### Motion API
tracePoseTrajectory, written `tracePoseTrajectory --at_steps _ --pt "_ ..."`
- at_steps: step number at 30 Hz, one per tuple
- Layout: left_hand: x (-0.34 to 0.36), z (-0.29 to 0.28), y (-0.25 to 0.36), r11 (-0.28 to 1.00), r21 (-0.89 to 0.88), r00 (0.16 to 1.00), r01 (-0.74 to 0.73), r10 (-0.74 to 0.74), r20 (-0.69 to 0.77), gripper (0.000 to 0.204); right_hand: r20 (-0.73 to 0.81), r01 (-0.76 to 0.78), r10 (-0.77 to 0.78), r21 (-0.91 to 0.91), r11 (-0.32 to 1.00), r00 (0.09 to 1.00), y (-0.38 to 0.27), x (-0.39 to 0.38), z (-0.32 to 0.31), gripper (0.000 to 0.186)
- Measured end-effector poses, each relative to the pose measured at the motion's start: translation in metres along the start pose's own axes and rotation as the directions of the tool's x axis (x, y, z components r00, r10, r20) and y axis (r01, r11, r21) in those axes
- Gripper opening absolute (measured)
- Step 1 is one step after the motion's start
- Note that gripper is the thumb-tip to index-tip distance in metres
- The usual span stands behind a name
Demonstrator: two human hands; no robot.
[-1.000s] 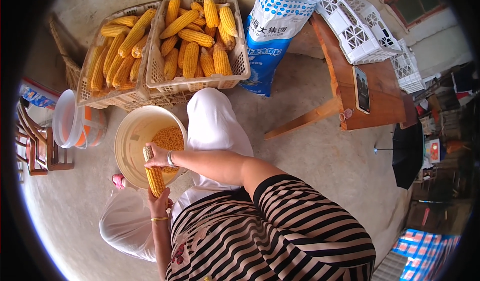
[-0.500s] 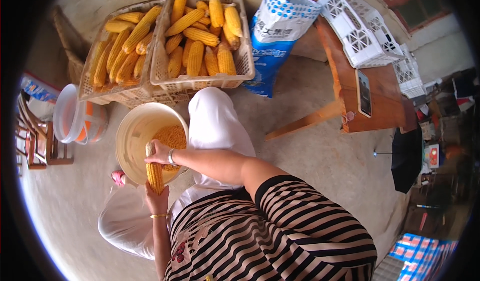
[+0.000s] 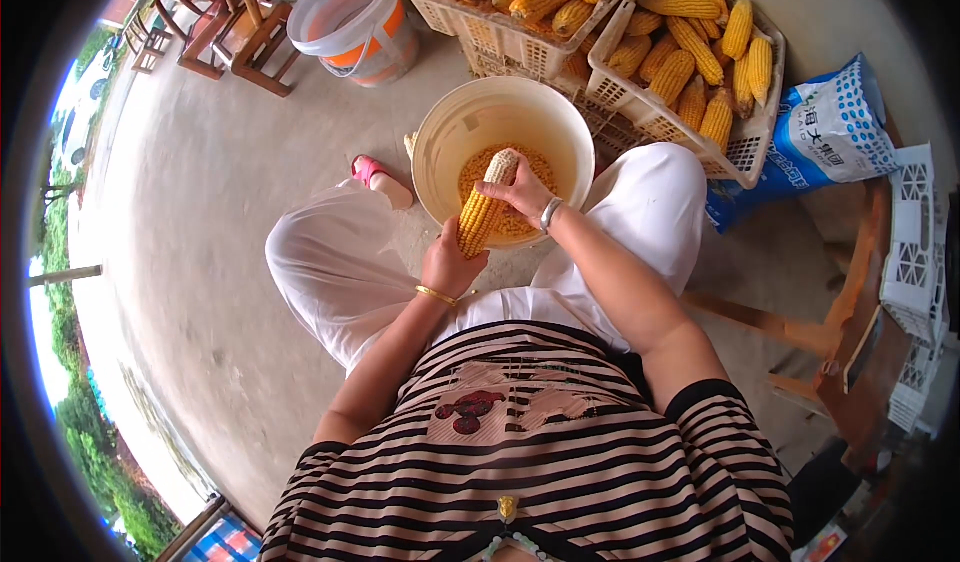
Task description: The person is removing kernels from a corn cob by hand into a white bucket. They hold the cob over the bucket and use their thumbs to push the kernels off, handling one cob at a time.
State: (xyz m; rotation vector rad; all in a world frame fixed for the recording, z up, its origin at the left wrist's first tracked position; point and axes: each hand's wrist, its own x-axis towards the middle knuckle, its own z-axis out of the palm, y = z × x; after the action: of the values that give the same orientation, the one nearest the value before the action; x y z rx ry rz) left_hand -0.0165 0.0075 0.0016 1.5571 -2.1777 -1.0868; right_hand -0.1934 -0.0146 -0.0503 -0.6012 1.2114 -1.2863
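Between my two hands is an ear of corn (image 3: 478, 224), tilted over the near rim of a cream bucket (image 3: 436, 127). Its upper end is bare pale cob, while yellow kernels still cover the lower part. My left hand (image 3: 452, 262) is wrapped round the lower end. Near the top, my right hand (image 3: 524, 188) grips it, with the thumb lying on the kernels beside the bare part. Loose corn kernels (image 3: 535, 167) cover the bottom of the bucket, which stands between my knees.
Beyond the bucket, two plastic crates (image 3: 745, 162) hold several ears of corn. A blue and white sack (image 3: 825, 137) leans at their right, near a wooden table (image 3: 850, 362) and white crates (image 3: 908, 232). Far left are a clear bucket (image 3: 385, 57) and wooden chairs (image 3: 255, 47).
My view has swung left, so the bucket and crates sit further right in the picture. Both hands still hold the ear over the bucket; the right thumb now lies lower along it.
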Motion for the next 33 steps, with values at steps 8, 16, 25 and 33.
tracePoseTrajectory --at_steps 8,16,25,33 --pt "0.001 0.0 0.002 1.0 -0.01 0.999 -0.027 0.027 -0.022 0.054 0.072 0.019 -0.013 -0.084 0.996 0.997 0.004 0.005 -0.008 0.078" --pt "0.0 -0.001 0.0 0.998 0.003 0.998 -0.062 0.062 -0.022 0.056 0.02 -0.004 0.003 0.078 0.997 1.0 0.007 0.005 -0.011 0.053" --pt "-0.003 0.005 -0.002 0.978 0.206 0.999 -0.039 0.044 -0.02 0.063 -0.004 0.092 -0.092 0.052 0.994 0.996 -0.014 -0.01 0.007 0.039" --pt "-0.004 0.004 -0.006 0.972 0.213 0.992 -0.097 0.113 -0.063 0.066 0.156 -0.144 0.123 0.132 0.981 0.98 -0.006 -0.002 -0.005 0.034"
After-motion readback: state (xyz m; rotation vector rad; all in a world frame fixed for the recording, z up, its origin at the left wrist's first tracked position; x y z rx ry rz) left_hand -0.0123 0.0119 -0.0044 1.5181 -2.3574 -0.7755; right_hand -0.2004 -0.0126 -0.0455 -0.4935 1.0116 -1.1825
